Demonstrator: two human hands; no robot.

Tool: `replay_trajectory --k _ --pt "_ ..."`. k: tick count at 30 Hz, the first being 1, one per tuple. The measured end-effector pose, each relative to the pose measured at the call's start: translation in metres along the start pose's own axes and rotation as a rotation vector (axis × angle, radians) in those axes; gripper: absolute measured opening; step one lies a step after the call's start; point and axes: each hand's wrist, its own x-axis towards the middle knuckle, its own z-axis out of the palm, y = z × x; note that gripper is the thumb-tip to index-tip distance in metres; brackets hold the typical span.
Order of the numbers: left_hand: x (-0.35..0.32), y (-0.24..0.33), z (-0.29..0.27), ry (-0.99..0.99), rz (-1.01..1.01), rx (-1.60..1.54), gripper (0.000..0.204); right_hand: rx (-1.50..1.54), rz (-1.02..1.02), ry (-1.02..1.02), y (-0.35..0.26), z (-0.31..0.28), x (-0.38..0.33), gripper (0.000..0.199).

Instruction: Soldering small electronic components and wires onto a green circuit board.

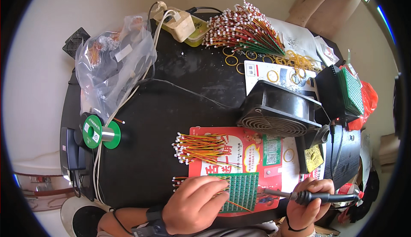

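My left hand [195, 205] rests over the left part of a green circuit board panel [244, 190], its fingers curled and pinched on a thin connector wire [239, 205]. The wire's red-and-yellow strands run out from the fingertips across the panel; its other end is hidden by the hand. More wires with white plugs [177, 180] stick out beyond the hand on its left. My right hand [310, 207] is closed round the dark handle of a soldering iron [305, 197]. The iron's metal tip points left, close to the panel's right edge. Behind the panel lies a bundle of red-and-yellow connector wires [201, 147].
A red printed sheet [274, 177] lies under the panel. Behind my right hand stand a yellow sponge [314, 158] and a black fan [278, 108]. Left is a solder spool [111, 135] near white cables and a plastic bag [115, 65]. Far back are a large wire pile [248, 29] and rubber bands [299, 59].
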Motion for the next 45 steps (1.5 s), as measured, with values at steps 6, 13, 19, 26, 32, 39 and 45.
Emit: replay_trajectory --k 6,13,19,26,32,39,45 --pt "0.0 0.004 -0.015 0.227 -0.149 -0.036 0.021 -0.229 -0.168 -0.31 -0.014 0.008 0.0 0.038" --pt "-0.006 0.003 -0.01 0.219 -0.244 -0.107 0.016 -0.209 -0.293 -0.241 0.017 0.025 -0.014 0.036" --pt "-0.003 0.008 -0.01 0.21 -0.199 -0.093 0.019 -0.227 -0.156 -0.328 0.019 0.011 -0.027 0.045" --pt "-0.006 0.006 -0.005 0.165 -0.078 -0.042 0.027 -0.409 -0.332 -0.131 0.032 0.017 -0.029 0.04" --pt "-0.003 0.005 -0.006 -0.01 -0.008 0.032 0.019 -0.206 -0.138 -0.067 0.028 0.014 -0.025 0.038" --pt "-0.005 0.0 0.0 -0.015 0.032 0.083 0.018 -0.278 -0.261 -0.188 0.025 0.02 -0.022 0.047" --pt "-0.004 0.002 0.0 0.018 0.008 0.056 0.022 -0.319 -0.352 -0.364 0.003 0.023 -0.011 0.033"
